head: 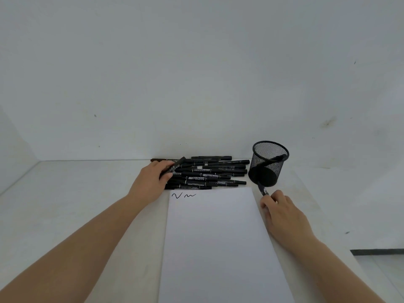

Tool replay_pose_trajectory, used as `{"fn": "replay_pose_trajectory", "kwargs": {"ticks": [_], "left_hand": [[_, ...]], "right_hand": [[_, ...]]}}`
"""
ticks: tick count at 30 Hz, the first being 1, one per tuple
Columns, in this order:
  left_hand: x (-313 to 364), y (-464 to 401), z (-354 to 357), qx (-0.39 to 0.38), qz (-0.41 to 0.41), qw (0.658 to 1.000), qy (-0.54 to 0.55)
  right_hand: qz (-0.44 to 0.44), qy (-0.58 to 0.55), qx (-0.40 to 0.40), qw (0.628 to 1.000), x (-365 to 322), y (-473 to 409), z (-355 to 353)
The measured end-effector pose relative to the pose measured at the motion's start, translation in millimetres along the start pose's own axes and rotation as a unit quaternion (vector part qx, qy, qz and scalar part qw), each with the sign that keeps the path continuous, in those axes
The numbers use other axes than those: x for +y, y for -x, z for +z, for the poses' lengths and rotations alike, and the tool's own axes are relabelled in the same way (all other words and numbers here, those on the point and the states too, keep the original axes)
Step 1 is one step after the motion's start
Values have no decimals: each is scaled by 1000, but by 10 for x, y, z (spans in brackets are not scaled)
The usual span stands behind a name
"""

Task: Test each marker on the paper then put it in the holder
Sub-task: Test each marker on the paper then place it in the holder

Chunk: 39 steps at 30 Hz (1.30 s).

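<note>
A white sheet of paper point(209, 241) lies in front of me with two black squiggles point(183, 195) at its top left corner. Behind it lies a pile of several black markers point(214, 173). My left hand point(150, 182) grips one marker point(176, 166) at the pile's left end, lifted at an angle. The black mesh holder point(270, 149) stands at the right with one marker point(278, 159) leaning inside. My right hand point(282, 208) pinches another marker point(263, 190), which points up at the holder's base, in front of it.
The white table point(76, 204) meets a white wall point(196, 84) just behind the markers and holder. The table's right edge point(341, 243) runs close to my right forearm, with a dark strip point(376, 252) and floor beyond it.
</note>
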<state>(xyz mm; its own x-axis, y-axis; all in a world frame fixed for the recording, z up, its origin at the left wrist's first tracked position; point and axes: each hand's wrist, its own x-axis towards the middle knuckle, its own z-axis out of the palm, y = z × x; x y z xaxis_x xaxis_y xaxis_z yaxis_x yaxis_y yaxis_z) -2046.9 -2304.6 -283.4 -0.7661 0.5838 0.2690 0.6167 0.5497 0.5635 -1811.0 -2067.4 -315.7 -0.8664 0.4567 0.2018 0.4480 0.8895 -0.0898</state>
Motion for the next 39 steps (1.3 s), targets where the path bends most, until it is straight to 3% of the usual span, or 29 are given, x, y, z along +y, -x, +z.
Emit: {"fn": "replay_pose_trajectory", "kwargs": {"ticks": [15, 19, 21, 23, 25, 27, 34, 36, 39], "left_hand": [[493, 304, 31, -49, 9, 998, 28], [549, 369, 55, -62, 8, 996, 62], [625, 426, 97, -75, 10, 992, 103], [736, 503, 144, -96, 11, 983, 159], [836, 588, 201, -126, 20, 974, 189], [909, 667, 255, -150, 31, 971, 186], [803, 751, 126, -89, 24, 992, 82], [800, 762, 76, -70, 52, 995, 45], [852, 803, 30, -65, 115, 991, -22]], "right_hand": [[33, 3, 11, 999, -17, 33, -65], [2, -34, 119, 992, -143, 50, -143], [-9, -132, 143, 981, -285, 31, -201], [49, -339, 67, 937, -505, -11, -293], [100, -534, -45, 838, -729, -39, -353], [119, -629, -61, 766, -892, -35, -345], [220, -714, 53, 662, -975, -60, -399], [228, -743, 24, 628, -995, -49, -416], [218, -769, -83, 595, -1068, -29, -448]]}}
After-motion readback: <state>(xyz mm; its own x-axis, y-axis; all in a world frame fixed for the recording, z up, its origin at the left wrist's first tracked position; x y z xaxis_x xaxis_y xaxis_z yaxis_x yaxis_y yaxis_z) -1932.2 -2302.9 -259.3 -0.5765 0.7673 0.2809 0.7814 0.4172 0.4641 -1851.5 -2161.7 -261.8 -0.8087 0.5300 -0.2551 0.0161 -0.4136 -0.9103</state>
